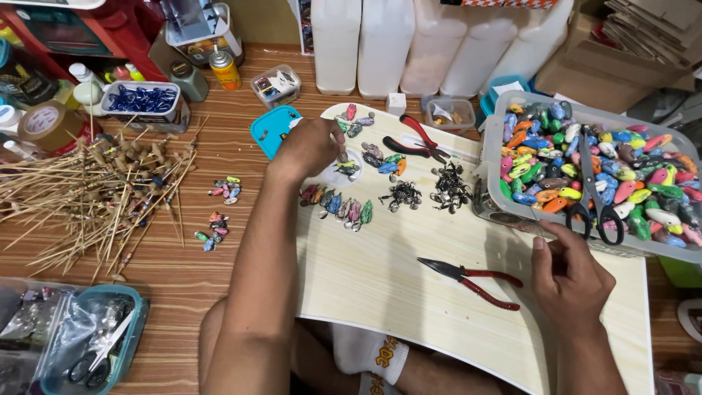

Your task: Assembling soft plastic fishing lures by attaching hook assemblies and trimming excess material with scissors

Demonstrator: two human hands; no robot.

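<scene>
Hands over a lap board strewn with small painted lures

From the head camera: the left hand (313, 146) reaches up-centre, fingertips pinched narrow at a small round dish (344, 167) of lures, though what they grip I cannot tell. The right hand (567, 274) rests at lower right, loosely curled, holding nothing I can see. The red-handled pliers (468, 279) lie just left of it, nose pointing upper left, nearer this hand.

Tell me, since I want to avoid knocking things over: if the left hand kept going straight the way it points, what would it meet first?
Probably the small painted lure bodies just beyond the left hand, then the white jugs; depth is hard to judge.
</scene>
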